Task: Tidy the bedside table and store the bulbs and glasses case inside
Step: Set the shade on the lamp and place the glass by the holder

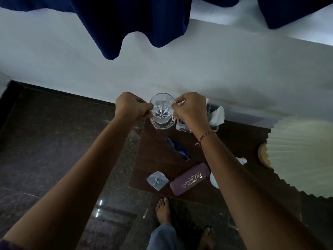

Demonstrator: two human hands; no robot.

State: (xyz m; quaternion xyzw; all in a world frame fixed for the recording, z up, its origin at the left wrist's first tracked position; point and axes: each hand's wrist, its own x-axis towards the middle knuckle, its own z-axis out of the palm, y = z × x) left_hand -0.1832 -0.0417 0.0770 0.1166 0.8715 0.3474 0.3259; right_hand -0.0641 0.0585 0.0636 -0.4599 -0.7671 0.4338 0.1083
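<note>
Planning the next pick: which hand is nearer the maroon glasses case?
Right. The right hand and left hand both hold the glass beyond the maroon glasses case; the right one is slightly nearer.

Single head view, steeply downward, close over bedside table (158, 156).

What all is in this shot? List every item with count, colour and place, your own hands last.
drinking glass: 1, clear, held above the coaster
coaster: 1, clear glass, table's far-left corner
tissue holder: 1, grey with white tissue, far edge
glasses: 1, blue, table middle
glasses case: 1, maroon, near edge
plastic packet: 1, clear, near-left corner
lamp shade: 1, cream pleated, right
bedside table: 1, dark brown
curtain: dark blue, top
left hand: on the glass
right hand: on the glass
</note>
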